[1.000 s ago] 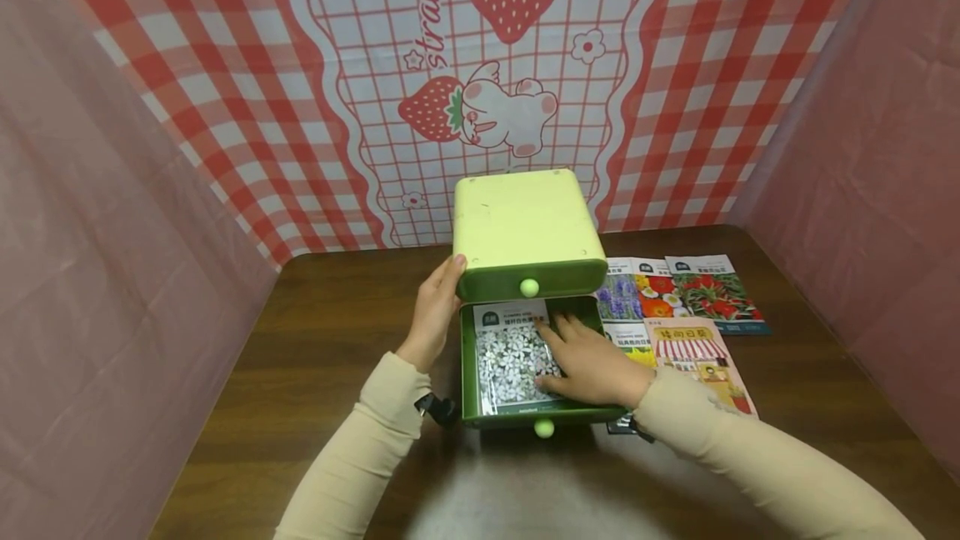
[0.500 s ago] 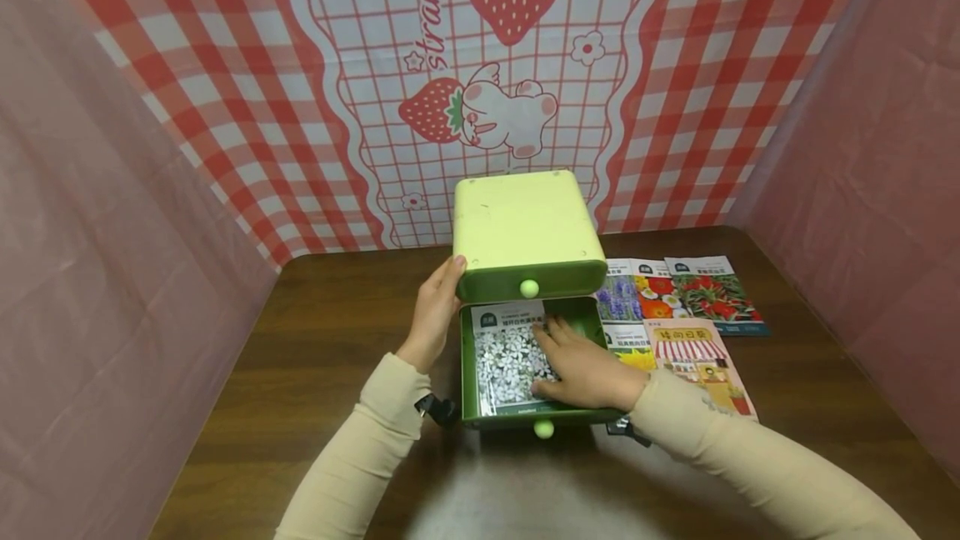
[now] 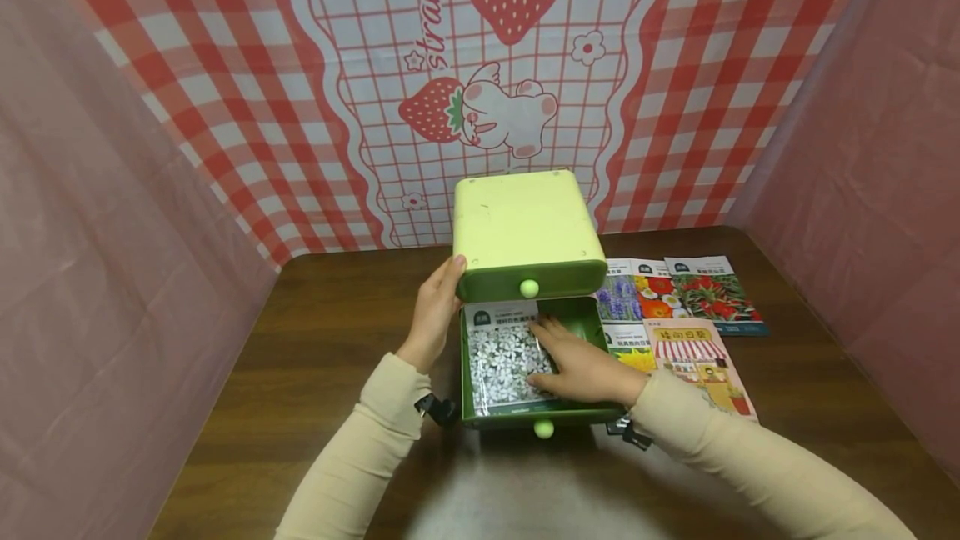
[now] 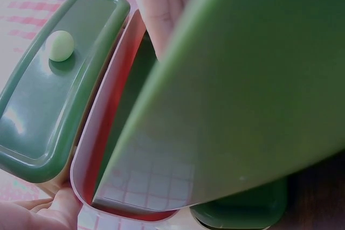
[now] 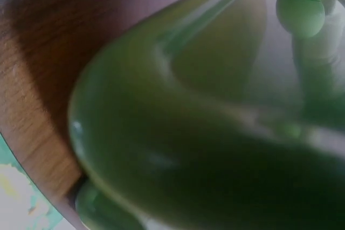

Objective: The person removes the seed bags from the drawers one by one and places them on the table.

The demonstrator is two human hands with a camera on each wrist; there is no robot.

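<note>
A small pale yellow-green cabinet [image 3: 525,219] with two dark green drawers stands on the wooden table. Its lower drawer [image 3: 581,417] is pulled out, and a seed packet printed with white flowers [image 3: 506,361] lies face up in its left part. My right hand [image 3: 581,365] reaches into this drawer, fingers extended, touching the packet's right side. At the cabinet's left side, my left hand [image 3: 435,307] rests with the thumb near the upper drawer's corner. In the left wrist view, the right hand [image 4: 164,9] shows behind the blurred drawer wall, and left-hand fingers [image 4: 56,208] touch the cabinet.
Several seed packets lie right of the cabinet, among them a red-flower packet [image 3: 716,294] and a pink packet with a striped awning [image 3: 697,361]. The closed upper drawer [image 3: 495,283] has a round knob. Behind the table hangs a red-and-white checked cloth [image 3: 292,148], with pink cloth at both sides.
The white-flower packet has slid left inside the drawer, up to its left wall. My right hand has shifted slightly left with it. The left hand and the cabinet have stayed put.
</note>
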